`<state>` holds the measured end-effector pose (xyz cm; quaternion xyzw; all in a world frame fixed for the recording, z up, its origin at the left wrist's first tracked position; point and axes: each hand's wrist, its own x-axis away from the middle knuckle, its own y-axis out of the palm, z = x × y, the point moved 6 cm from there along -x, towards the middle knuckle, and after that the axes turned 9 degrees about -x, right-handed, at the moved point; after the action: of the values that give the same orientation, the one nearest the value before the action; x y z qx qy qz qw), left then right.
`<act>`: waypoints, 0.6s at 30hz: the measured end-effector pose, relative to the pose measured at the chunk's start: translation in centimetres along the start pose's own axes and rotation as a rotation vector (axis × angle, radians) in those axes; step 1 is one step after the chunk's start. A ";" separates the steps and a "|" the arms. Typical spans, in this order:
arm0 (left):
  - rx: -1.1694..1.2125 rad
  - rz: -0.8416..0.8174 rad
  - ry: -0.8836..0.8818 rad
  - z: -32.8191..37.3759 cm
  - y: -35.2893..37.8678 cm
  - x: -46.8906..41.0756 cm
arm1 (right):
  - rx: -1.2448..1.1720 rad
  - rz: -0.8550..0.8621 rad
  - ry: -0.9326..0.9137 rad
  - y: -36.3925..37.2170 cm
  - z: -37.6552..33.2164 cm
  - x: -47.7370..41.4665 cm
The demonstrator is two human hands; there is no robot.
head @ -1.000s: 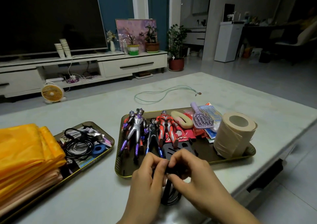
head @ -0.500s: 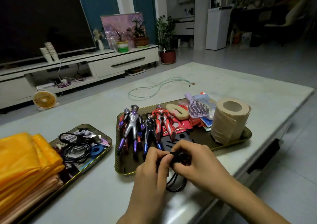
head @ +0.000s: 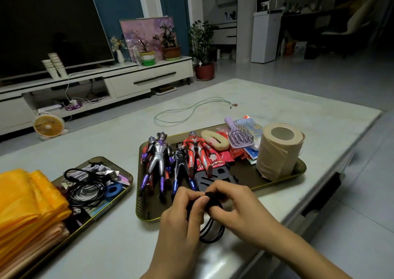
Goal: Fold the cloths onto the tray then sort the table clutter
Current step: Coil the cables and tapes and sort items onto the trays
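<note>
My left hand (head: 182, 212) and my right hand (head: 231, 204) both pinch a coiled black cable (head: 212, 230) just above the table's near edge, in front of the right tray (head: 147, 214). That tray holds three toy figures (head: 158, 157), a black slotted piece (head: 215, 178), a hair clip (head: 215, 141), a purple hairbrush (head: 239, 135) and a paper roll (head: 278, 152). Folded orange cloths (head: 23, 202) lie stacked on the left tray (head: 125, 190), beside black cables (head: 85, 188) and a blue tape roll (head: 114, 189).
A green cable (head: 191, 112) lies loose on the white table (head: 298, 112) beyond the right tray. Past the table stand a TV (head: 42, 26), a white cabinet (head: 149, 78), a small fan (head: 49, 125) on the floor and potted plants (head: 202, 48).
Both hands have stayed on the black cable coil and keep working its top. The view has shifted slightly; the trays and their contents have not moved.
</note>
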<state>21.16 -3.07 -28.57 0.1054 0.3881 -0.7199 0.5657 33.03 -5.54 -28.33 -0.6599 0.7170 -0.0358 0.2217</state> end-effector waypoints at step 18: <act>-0.047 -0.031 0.055 0.4 0.3 0.1 | -0.912 0.040 0.568 0.0 1.8 1.1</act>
<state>21.46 -3.45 -28.47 0.1056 0.4218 -0.7162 0.5459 33.69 -6.19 -30.26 -0.6397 0.7040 0.1066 -0.2895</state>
